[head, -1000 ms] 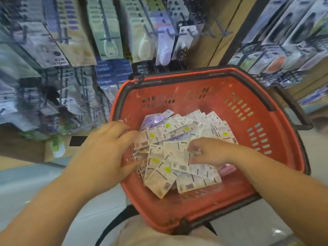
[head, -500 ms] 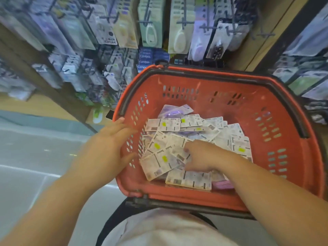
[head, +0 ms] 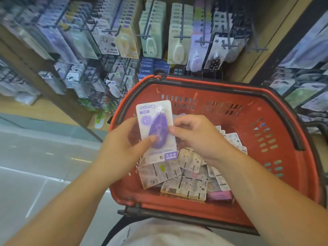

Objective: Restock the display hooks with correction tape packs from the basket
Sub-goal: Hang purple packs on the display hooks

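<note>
One pack (head: 156, 128): left hand (head: 122, 146), right hand (head: 198, 137) | basket (head: 284, 174) beneath | hooks (head: 181, 31) likely full

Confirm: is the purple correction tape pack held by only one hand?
No, the left hand and right hand both pinch the purple pack above the basket.

Left hand (head: 124, 144), right hand (head: 198, 137): fingers seemingly pinching.

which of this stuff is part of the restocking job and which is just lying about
Job: purple correction tape pack, gripped by left hand and right hand; loose packs; red basket; display hooks.
Lying about: blue Campus stack; green item on low shelf.
</note>
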### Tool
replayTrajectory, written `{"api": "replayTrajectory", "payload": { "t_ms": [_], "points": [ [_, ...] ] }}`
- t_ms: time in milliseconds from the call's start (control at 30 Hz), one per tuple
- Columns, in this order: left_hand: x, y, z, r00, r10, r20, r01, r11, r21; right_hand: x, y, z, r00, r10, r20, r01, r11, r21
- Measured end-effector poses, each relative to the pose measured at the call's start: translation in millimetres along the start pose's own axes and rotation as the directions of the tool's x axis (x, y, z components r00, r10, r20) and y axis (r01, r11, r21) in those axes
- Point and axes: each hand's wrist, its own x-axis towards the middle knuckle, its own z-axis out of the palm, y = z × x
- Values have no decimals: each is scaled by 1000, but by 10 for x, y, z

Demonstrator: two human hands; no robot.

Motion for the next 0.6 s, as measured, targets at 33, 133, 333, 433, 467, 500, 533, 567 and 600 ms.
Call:
{"api": "replayTrajectory", "payload": {
  "t_ms": [33, 133, 333, 433, 467, 500, 533, 567, 600],
  "points": [
    [41, 33, 45, 996, -73, 50, 81, 981, -179, 23, 3, 22, 1000, -27, 2, 27, 998, -50],
    [149, -21, 103, 984, -176, 37, 179, 944, -278, 137, 148, -37, 1000, 12, 14, -8, 968, -250],
    [185, -145, 68, 974, -214, -81, 195, 962, -193, 316, 805, -419, 917, 399, -22, -220, 458, -861],
    [169, -150, 89, 975, -205, -88, 185, 964, -190, 300, 991, -376, 923, 385, -13, -140, 304, -942],
    [165, -144, 94, 975, -204, -85, 184, 963, -197, 310, 997, -358, 929, 369, -6, -123, 293, -948],
    [167, -145, 96, 974, -211, -85, 190, 961, -203, 323, 982, -348, 934, 358, -6, -122, 303, -945],
    [166, -128, 98, 971, -222, -84, 201, 957, -208, 335, 951, -351, 934, 358, -14, -139, 327, -935],
    [168, -111, 99, 970, -231, -82, 209, 954, -214, 342, 908, -372, 932, 361, -21, -161, 364, -917],
    [169, -100, 100, 968, -239, -82, 216, 951, -222, 340, 861, -411, 932, 362, -24, -182, 409, -894]
  ]
}}
